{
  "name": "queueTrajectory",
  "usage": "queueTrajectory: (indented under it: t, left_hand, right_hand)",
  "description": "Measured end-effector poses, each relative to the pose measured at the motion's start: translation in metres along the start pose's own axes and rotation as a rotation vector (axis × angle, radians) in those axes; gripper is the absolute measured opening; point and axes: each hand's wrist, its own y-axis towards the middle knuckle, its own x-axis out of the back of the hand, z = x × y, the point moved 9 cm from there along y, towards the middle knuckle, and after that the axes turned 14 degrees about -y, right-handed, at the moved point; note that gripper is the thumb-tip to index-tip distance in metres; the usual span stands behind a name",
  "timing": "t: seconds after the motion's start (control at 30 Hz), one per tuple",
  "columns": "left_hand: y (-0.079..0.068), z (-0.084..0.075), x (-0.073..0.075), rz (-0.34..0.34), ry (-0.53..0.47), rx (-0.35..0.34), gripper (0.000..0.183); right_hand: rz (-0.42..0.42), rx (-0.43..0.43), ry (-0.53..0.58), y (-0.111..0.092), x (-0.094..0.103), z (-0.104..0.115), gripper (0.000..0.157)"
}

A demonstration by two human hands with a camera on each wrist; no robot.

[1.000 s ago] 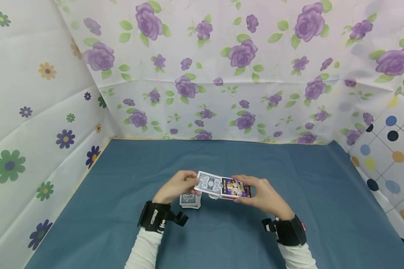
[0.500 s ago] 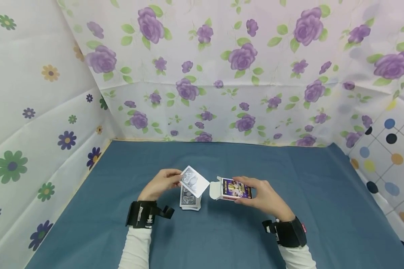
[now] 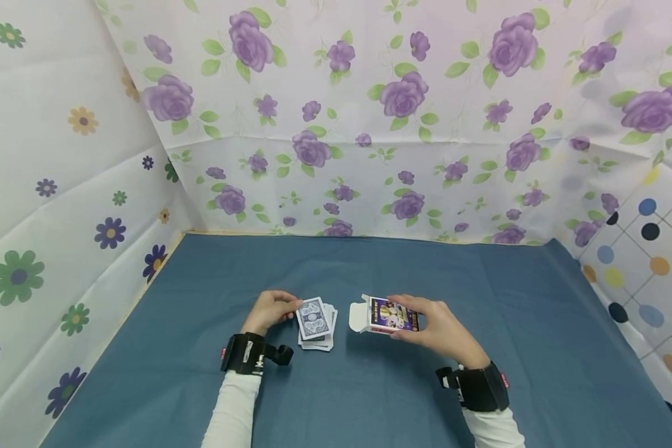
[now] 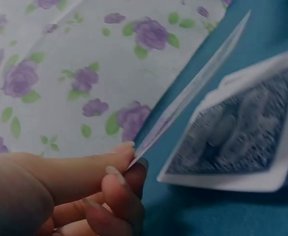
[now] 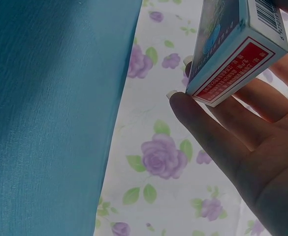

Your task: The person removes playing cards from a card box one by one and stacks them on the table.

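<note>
Between thumb and fingers, my left hand (image 3: 271,309) pinches the edge of a blue-backed playing card (image 3: 313,318). It is held above a loose pile of playing cards (image 3: 327,341) on the cloth. The left wrist view shows the pinched card (image 4: 195,89) nearly edge-on, tilted and apart from the card pile (image 4: 232,129). To the right, my right hand (image 3: 441,325) grips a purple card box (image 3: 393,314), its white flap open toward the pile. In the right wrist view, a red label and a barcode show on the card box (image 5: 235,73). The inside of the box is hidden.
A blue cloth (image 3: 425,267) covers the table. Behind it hangs a white curtain (image 3: 364,180) with purple roses, and patterned sheets close off both sides. Each wrist wears a black strap (image 3: 473,386).
The left hand drew the card leftward away from the box, uncovering the open flap, then lowered it over the pile. The right hand and box have stayed nearly still.
</note>
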Motion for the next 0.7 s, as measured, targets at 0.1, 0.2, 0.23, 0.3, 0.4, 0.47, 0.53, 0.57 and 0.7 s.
queueTrajectory:
  t: [0.1,0.2,0.23,0.3,0.4,0.47,0.53,0.57,0.7]
  left_hand:
    - [0.0012,0.0004,0.0004,-0.032,-0.004,-0.036,0.017]
    - [0.0018,0.0002,0.0004,-0.05,-0.023,-0.056,0.015]
    - [0.0018,0.0001,0.0004,-0.055,-0.025,-0.059,0.015]
    - [0.0007,-0.0011,0.0003,-0.062,-0.028,-0.069,0.016]
    - [-0.0001,-0.0017,-0.0004,-0.081,-0.016,-0.079,0.015]
    - [-0.0011,-0.0019,-0.0015,-0.091,0.004,-0.094,0.015]
    - [-0.0023,-0.0021,-0.0031,-0.099,0.03,-0.115,0.015]
    - [-0.0032,-0.0025,-0.0039,-0.103,0.043,-0.126,0.015]
    - [-0.0055,-0.0058,-0.0076,-0.118,0.084,-0.167,0.014]
  right_hand:
    - [-0.002,0.001,0.002,0.0009,0.001,0.0002,0.064]
    - [0.003,-0.002,0.009,0.0018,0.0016,0.0005,0.064]
    - [0.004,-0.001,0.011,0.002,0.0016,0.0007,0.064]
    - [0.007,-0.001,0.016,0.0023,0.0015,0.0008,0.064]
    - [0.01,-0.002,0.023,0.0025,0.0007,0.0006,0.064]
    - [0.015,-0.007,0.026,0.0024,-0.0006,-0.0001,0.064]
    - [0.022,-0.012,0.027,0.002,-0.0022,-0.0007,0.065]
    - [0.024,-0.014,0.03,0.0018,-0.0029,-0.0011,0.064]
    - [0.028,-0.021,0.042,0.0006,-0.0049,-0.0022,0.064]
